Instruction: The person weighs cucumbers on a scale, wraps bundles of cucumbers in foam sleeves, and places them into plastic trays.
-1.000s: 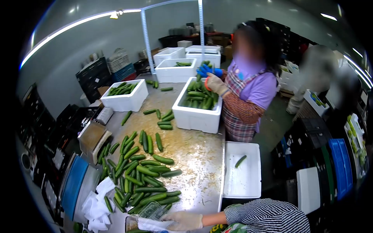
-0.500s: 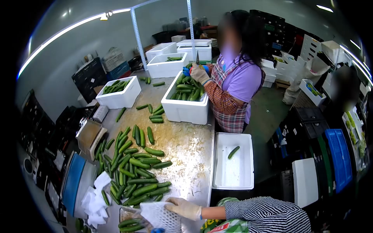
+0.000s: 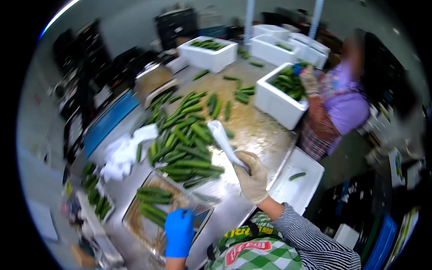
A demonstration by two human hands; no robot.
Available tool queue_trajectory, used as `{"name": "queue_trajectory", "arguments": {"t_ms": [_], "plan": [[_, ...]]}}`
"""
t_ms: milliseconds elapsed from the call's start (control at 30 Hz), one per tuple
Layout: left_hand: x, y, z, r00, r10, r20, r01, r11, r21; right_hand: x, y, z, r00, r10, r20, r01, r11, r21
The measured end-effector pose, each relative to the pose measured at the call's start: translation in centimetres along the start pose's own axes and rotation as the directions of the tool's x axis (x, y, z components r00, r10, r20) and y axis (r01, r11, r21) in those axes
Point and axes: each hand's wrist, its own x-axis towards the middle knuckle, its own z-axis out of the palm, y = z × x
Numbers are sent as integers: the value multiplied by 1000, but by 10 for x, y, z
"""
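My right hand, in a pale glove, is closed on a folded white sheet, held up over the metal table. My left hand, in a blue glove, is at the right side of a shallow tray with several cucumbers in it. A clear plastic piece lies beside its fingers; whether they grip it is unclear. Behind the tray is a large pile of cucumbers. White crumpled sheets lie left of the pile.
A co-worker stands at the back right, hands at a white foam box of cucumbers. Another foam box of cucumbers stands at the back. A white bin with one cucumber is beyond the table's right edge. More cucumbers lie at left.
The view has turned and tilted. My right hand has lifted the white sheet off the near end of the table. My blue-gloved left hand has come fully into view at the tray.
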Motion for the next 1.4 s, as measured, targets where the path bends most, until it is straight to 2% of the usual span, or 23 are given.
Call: {"name": "queue_trajectory", "arguments": {"t_ms": [33,67,100,200,300,433,533,567,667,700,767,800,833,933,967,1067,1167,1267,1300,1367,1400], "plan": [[2,4,2,999,38,20,-40,996,75,1,-11,3,960,-197,199,202,979,-5],[6,6,3,996,83,-30,-81,994,72,0,-18,10,845,-385,372,402,915,33],[8,8,6,988,134,-82,-128,989,71,-3,-22,22,700,-460,547,466,874,139],[2,5,16,960,202,-193,-184,977,111,-26,-8,41,489,-400,775,359,902,240],[-6,-1,16,953,211,-218,-192,976,108,-19,-11,43,429,-496,755,406,852,330],[-21,0,11,970,122,-212,-95,986,135,-13,-20,46,374,-557,741,442,810,386],[-37,4,11,990,73,-124,-65,996,68,-14,-20,45,221,-500,837,380,835,399],[-45,7,20,990,-2,-142,11,998,63,-17,-21,43,186,-497,847,391,829,400],[-62,27,6,991,-56,119,41,991,125,-29,-21,37,72,-458,886,321,852,414],[-73,34,8,982,-91,164,78,993,83,-36,-17,34,16,-435,900,310,858,409],[-86,45,-2,969,-102,223,101,995,14,-31,-29,30,-68,-226,972,-92,971,220],[-91,51,-7,962,-101,252,111,993,-25,-30,-34,29,-144,-125,982,-277,958,81],[-93,57,-9,972,-125,200,130,991,-14,-33,-34,36,-7,-194,981,-272,944,185],[-95,69,-24,979,-89,185,98,994,-43,-42,-55,62,-338,-14,941,123,991,59],[-103,69,-23,972,-85,220,92,996,-19,-63,-42,63,-357,-125,926,-61,992,110],[-129,65,-24,964,-94,249,107,994,-36,-83,-36,70,-483,-78,872,-69,996,51],[-153,63,-36,976,-163,145,161,987,22,-100,-29,94,-302,148,942,154,982,-105],[-169,49,-54,934,-357,28,353,931,95,-102,-37,122,7,-60,998,69,996,60],[-176,44,-58,917,-399,-14,400,916,39,-102,-48,134,55,-62,997,152,987,53],[-188,29,-64,893,-437,-109,444,895,42,-108,-80,161,154,-82,985,318,948,30],[-192,22,-67,877,-454,-158,466,884,43,-121,-83,174,148,-102,984,424,905,30]]}}
